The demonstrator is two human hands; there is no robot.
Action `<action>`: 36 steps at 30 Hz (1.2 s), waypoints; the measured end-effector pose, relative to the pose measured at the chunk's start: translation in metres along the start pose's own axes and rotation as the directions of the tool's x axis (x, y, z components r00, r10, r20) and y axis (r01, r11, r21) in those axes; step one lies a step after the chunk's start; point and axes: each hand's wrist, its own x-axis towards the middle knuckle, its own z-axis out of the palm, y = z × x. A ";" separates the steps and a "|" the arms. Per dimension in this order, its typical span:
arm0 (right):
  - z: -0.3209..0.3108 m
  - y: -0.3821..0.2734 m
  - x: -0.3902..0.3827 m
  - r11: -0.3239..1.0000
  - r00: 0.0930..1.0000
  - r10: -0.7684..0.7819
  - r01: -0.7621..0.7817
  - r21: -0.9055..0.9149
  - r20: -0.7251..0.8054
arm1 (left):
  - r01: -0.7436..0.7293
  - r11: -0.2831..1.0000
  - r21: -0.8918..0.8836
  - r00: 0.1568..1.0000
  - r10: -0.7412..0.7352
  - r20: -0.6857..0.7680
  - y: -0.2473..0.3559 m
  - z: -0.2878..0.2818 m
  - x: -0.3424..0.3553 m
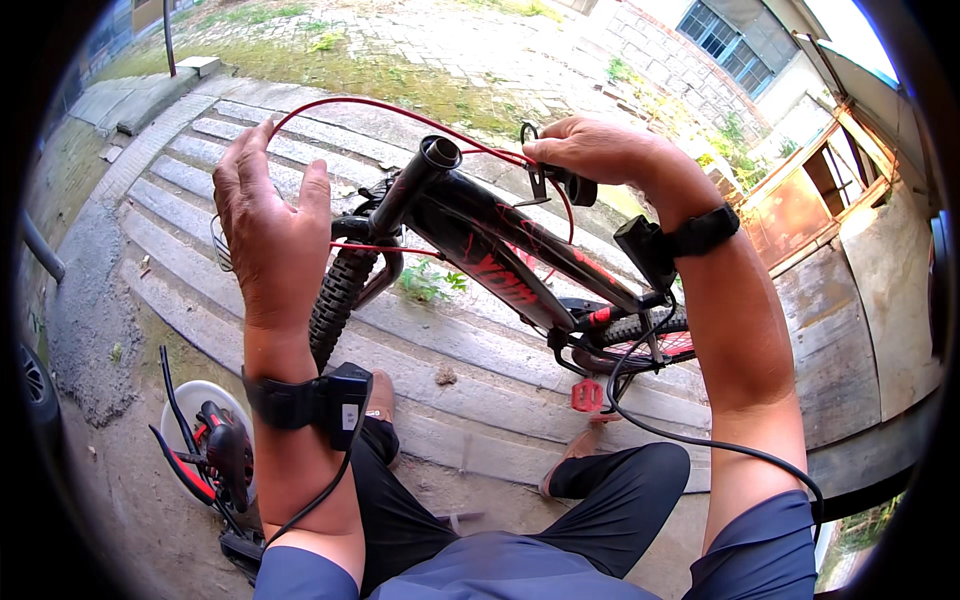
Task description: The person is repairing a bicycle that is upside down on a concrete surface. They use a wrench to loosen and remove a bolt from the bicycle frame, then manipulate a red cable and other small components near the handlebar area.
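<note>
A black bicycle frame (490,275) with red markings stands before me, its upright front tube (415,185) showing an open round top. My right hand (600,155) pinches a black brake lever (537,180) with a ring clamp, right of that tube. From the lever a red cable (385,103) arcs left and passes behind my left hand (272,215). This hand is raised beside the knobby front wheel (342,295), fingers stretched up and thumb apart. Its palm side is hidden. Lower down, another stretch of red cable (385,248) runs from behind the left hand to the frame.
At lower left, a white bucket (180,405) stands by a black-and-red bicycle saddle (228,455). A red pedal (587,395) hangs near my right foot. Grooved concrete (200,250) lies under the bicycle. Black cords run from devices strapped on both wrists. Wooden panels (815,325) stand at right.
</note>
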 end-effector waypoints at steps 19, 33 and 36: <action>0.007 0.028 -0.034 0.931 0.932 -0.360 0.356 0.074 0.045 | 0.163 0.906 -0.390 0.940 -0.022 0.340 0.053 0.033 -0.028; 0.067 0.048 -0.027 0.820 0.589 -0.492 0.066 -0.568 -0.642 | 0.245 0.872 -0.423 0.919 -0.071 0.388 0.053 0.036 -0.032; 0.045 0.042 -0.012 0.789 0.557 -0.541 0.076 -0.609 -0.631 | 0.277 0.870 -0.409 0.905 -0.094 0.414 0.051 0.036 -0.032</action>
